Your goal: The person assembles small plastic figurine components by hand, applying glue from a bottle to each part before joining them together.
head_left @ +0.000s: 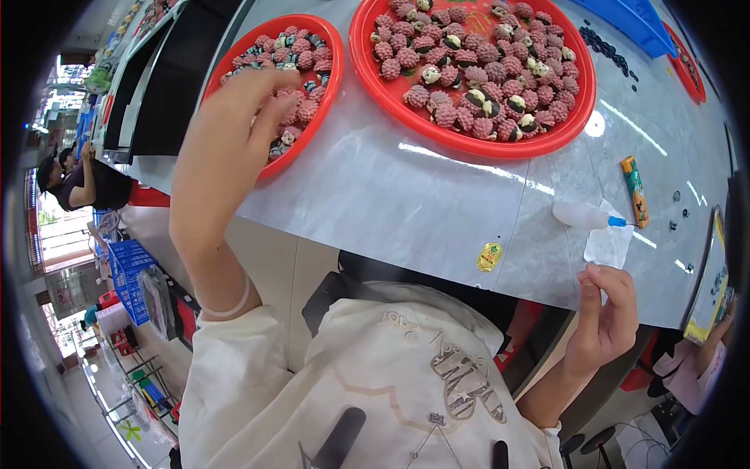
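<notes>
My left hand (pixel 230 141), slightly blurred, reaches over the left red tray (pixel 337 70). Its thumb and fingers are stretched out and apart, and I see nothing between them. Under and beyond the fingers lie many small pink bumpy pieces (pixel 322 55), some with grey-blue parts. My right hand (pixel 605 320) is at the table's front edge, thumb and forefinger pinched together; whatever they hold is too small to make out. Just beyond it lies a white paper (pixel 608 248). A translucent squeeze bottle (pixel 580 215) with a blue nozzle rests partly on that paper.
A larger red tray (pixel 476 144) holds pink bumpy pieces with cream-and-black parts. An orange-green tube (pixel 634 191), a yellow oval label (pixel 490 256) and small dark parts (pixel 605 51) lie on the grey table (pixel 375 203). A blue bin (pixel 633 23) stands far right. Other people sit nearby.
</notes>
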